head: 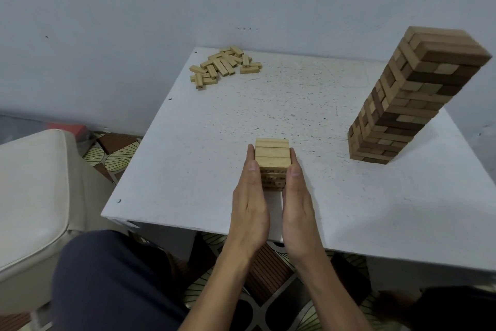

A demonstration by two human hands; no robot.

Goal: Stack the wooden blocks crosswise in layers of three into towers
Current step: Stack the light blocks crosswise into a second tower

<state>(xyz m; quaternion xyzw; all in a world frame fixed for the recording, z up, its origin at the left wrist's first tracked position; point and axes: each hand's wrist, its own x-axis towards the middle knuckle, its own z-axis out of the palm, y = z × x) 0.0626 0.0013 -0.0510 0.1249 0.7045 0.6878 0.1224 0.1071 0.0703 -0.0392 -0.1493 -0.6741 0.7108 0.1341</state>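
A short tower of pale wooden blocks stands near the front middle of the white table, its top layer three blocks side by side. My left hand presses flat against its left side with straight fingers. My right hand presses flat against its right side the same way. A tall tower of mixed light and dark blocks stands at the right of the table. A loose pile of pale blocks lies at the far left corner.
A grey wall rises right behind the table. A cream cushioned seat stands left of the table, with a patterned floor between. My dark-clothed knee is below the table's front edge.
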